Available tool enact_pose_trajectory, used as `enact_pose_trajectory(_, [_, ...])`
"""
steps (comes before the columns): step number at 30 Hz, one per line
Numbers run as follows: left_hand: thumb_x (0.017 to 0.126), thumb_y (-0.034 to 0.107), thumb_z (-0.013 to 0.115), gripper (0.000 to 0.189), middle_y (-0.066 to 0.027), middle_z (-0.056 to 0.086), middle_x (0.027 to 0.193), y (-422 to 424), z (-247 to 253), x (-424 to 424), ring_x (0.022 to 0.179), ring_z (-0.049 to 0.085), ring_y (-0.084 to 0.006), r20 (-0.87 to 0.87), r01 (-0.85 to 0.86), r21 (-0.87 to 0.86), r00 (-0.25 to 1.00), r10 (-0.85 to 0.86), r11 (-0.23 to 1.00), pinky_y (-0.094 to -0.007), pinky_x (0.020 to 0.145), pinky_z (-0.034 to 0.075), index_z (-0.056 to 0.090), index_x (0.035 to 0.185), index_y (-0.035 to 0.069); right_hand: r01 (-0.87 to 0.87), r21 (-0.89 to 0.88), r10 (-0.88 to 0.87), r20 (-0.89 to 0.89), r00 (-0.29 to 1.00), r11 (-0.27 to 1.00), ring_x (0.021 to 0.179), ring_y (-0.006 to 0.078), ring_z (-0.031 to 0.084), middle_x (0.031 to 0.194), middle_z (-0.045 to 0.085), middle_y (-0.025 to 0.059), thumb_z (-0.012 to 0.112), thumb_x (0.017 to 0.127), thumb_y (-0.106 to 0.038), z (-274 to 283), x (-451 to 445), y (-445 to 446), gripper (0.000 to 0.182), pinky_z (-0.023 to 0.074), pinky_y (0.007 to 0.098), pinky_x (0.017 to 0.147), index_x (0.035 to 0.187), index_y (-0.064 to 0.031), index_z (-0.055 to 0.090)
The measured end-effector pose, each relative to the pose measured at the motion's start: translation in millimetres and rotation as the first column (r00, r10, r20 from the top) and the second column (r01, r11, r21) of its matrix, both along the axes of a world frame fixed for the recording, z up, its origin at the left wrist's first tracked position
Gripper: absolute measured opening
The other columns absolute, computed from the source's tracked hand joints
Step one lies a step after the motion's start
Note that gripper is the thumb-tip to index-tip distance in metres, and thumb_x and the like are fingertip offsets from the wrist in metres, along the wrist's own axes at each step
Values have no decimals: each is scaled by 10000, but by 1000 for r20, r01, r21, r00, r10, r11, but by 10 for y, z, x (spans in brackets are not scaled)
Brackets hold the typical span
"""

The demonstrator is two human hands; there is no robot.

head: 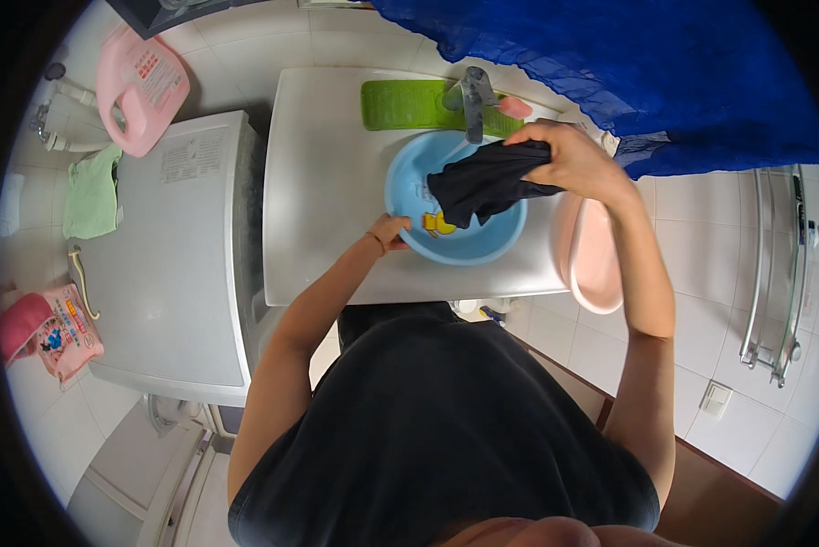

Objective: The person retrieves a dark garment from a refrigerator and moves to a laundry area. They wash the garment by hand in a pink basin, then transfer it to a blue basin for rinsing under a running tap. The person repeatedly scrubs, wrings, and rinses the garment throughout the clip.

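Observation:
Before me a blue plastic basin (464,253) stands on a white washstand top (327,205), under a metal faucet (476,102). My left hand (390,231) grips the basin's near left rim. A bunched black cloth (491,178) hangs from my right hand (577,161) over the right half of the basin. The cloth hides part of the basin's inside, where a yellow cartoon print (439,223) shows on the bottom. A thin streak that looks like water falls from the faucet behind the cloth.
A green tray (403,106) lies behind the faucet, with pink soap (515,107) by it. A pink basin (595,260) stands at the right edge. A washing machine (170,273) is left, bearing a pink jug (143,96) and green cloth (93,195). Blue fabric (656,75) hangs upper right.

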State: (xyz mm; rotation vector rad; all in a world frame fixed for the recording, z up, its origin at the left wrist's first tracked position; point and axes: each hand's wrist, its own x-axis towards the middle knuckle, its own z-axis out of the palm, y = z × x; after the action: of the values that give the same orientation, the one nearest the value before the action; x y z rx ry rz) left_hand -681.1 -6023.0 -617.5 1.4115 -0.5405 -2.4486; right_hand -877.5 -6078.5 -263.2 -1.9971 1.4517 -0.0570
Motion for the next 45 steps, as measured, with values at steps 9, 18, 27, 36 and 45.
enact_pose_trajectory(9, [686,99,591,627,-171,513,1147,-62,-198,197,934,575,-299,231,-17,-394,966,117,919,-413,755,499,364,1265,23,93,45,-96,86,992,995,966,288,485,1030,461,113,803,565,-96,-2646,-550,490,444,390,330,908,946,-83,576])
enact_pose_trajectory(18, [769,-41,474,431,-124,496,1188,-170,402,232,1054,502,-220,254,54,-916,846,469,399,-299,877,411,460,1192,39,593,327,-586,746,316,736,848,134,555,883,614,60,666,730,-47,-2823,-142,-150,230,438,256,775,949,-60,595])
enact_pose_trajectory(27, [811,3,456,256,-49,602,1002,-453,521,-345,919,563,-145,14,-303,-472,936,351,828,-267,769,446,583,1023,68,442,694,-790,611,57,568,917,163,569,988,602,66,671,787,-258,-3281,-247,-486,361,489,336,735,1097,-92,585])
enact_pose_trajectory(36, [862,101,494,171,-42,626,896,-791,346,-479,825,585,-139,13,-321,-493,927,376,809,-277,701,479,581,1004,66,338,854,-912,321,254,395,893,154,584,978,601,73,660,781,-292,-3052,-185,-440,409,493,314,722,1103,-62,558])
enact_pose_trajectory(45, [855,187,567,280,-104,581,978,-1586,24,-1149,888,588,-218,-326,-185,-149,937,128,971,-351,794,506,536,1069,10,474,283,-510,67,857,834,1010,318,556,1092,574,215,748,553,-192,-3716,-386,390,692,434,333,895,1158,29,496])
